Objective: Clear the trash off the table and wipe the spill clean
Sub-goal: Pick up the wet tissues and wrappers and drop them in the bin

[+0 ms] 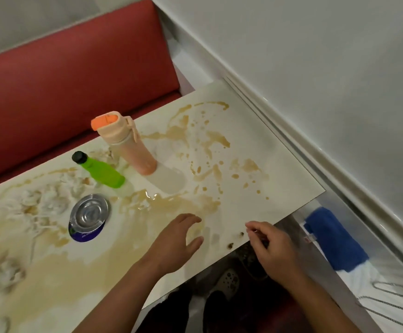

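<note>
The brown spill (186, 200) is spread across the tabletop (279, 164) toward 12 o'clock, the left hand (178, 241) is held wide over its near edge, and the right hand (270, 248) is loosely curled, nothing visibly held.

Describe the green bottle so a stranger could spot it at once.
On the white table, near the edge by the red bench seat, two bottles stand together. The green bottle is the shorter, with a black cap, just left of the taller peach bottle with an orange lid.
</note>
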